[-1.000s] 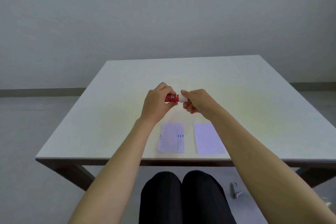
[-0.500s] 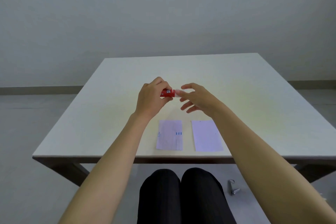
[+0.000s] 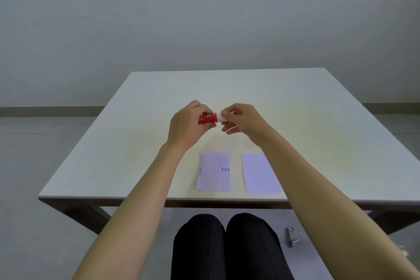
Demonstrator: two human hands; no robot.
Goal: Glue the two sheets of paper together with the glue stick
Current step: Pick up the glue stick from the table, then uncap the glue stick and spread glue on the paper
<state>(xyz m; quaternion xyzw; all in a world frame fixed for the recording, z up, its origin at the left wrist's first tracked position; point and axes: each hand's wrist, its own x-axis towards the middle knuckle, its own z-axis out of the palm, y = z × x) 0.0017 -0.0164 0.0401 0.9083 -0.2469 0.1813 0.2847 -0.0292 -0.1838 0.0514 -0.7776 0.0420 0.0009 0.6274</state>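
Note:
A red glue stick with a white end is held level above the white table. My left hand wraps its red body. My right hand pinches the white end with thumb and forefinger. Two pale sheets lie side by side near the table's front edge: the left sheet has faint blue print, the right sheet is plain. Both hands hover beyond the sheets, apart from them.
My knees in black trousers show under the front edge. A small metal object lies on the floor to the right. The table's dark legs flank the front corners.
Half a second ago my right hand had its fingers spread beside the glue stick's white end; now they are closed on it again. My left hand kept its hold.

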